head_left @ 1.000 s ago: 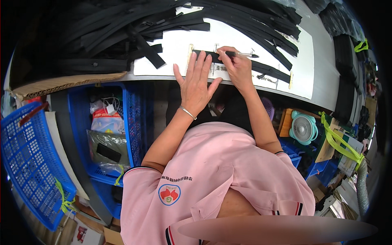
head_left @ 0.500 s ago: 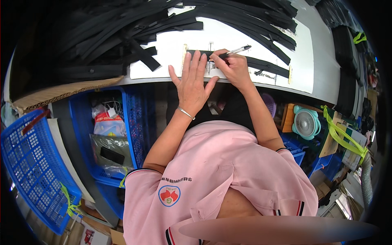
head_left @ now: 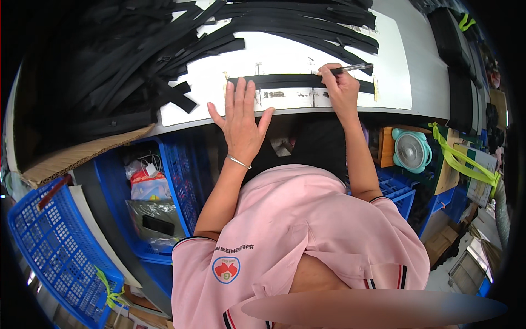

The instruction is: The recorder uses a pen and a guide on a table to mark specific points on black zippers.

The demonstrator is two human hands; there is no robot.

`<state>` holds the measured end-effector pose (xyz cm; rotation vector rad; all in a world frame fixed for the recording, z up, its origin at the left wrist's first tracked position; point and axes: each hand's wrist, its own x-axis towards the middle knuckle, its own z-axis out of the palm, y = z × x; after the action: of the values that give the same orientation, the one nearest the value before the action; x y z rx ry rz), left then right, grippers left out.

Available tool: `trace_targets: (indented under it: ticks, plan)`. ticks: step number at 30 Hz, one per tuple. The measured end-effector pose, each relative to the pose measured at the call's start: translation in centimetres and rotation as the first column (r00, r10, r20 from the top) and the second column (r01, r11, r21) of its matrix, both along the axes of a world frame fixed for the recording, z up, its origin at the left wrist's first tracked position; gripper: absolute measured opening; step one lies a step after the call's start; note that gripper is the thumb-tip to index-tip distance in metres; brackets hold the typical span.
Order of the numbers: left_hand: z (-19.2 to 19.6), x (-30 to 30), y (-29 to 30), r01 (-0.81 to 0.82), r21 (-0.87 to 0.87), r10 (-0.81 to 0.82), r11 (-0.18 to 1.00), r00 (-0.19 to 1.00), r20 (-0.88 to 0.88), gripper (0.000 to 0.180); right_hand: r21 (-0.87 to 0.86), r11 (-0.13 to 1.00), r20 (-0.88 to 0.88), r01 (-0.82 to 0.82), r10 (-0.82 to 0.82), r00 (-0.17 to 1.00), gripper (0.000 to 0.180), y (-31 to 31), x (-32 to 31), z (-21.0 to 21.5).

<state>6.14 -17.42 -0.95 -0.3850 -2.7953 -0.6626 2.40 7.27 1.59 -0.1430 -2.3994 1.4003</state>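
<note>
A long black zipper (head_left: 285, 81) lies straight across a white board (head_left: 393, 82) that carries dark marker lines and smudges. My left hand (head_left: 241, 122) is flat and open, its fingers spread and the tips pressing on the zipper's left end. Toward the zipper's right part, my right hand (head_left: 341, 90) is closed around a pen (head_left: 355, 68). The pen's shaft points right; its writing end is beside my fingers at the zipper's upper edge, and whether it touches cannot be made out.
Many more black zippers (head_left: 137, 66) are heaped on the left and far side. A cardboard flap (head_left: 87, 152) borders the table's near left edge. Below it are blue crates (head_left: 174, 181) and a blue basket (head_left: 60, 241). A small turquoise fan (head_left: 412, 151) stands at the right.
My right hand has moved right along the zipper with the pen, away from my left hand. The zipper now lies straight, with more of it showing. The whole view has shifted slightly.
</note>
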Motion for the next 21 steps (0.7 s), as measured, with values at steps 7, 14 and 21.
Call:
trace_targets:
  ticks: [7,14,21]
  plan:
    - [-0.1,0.1,0.0,-0.002,-0.032,0.002,0.999,1.0,0.002,0.073,0.011,0.999,0.089,-0.049,0.048,0.995,0.016,0.7,0.3,-0.6]
    - [0.3,0.0,0.0,0.001,0.014,-0.001,1.0,1.0,0.017,0.068,0.094,0.994,-0.031,-0.047,0.05,0.998,0.015,0.5,-0.2,-1.2]
    - [2.6,-2.2,6.1,0.209,0.364,-0.149,0.908,0.971,-0.185,0.037,0.168,0.984,-0.086,-0.062,0.077,0.993,0.013,0.6,-0.2,-1.7]
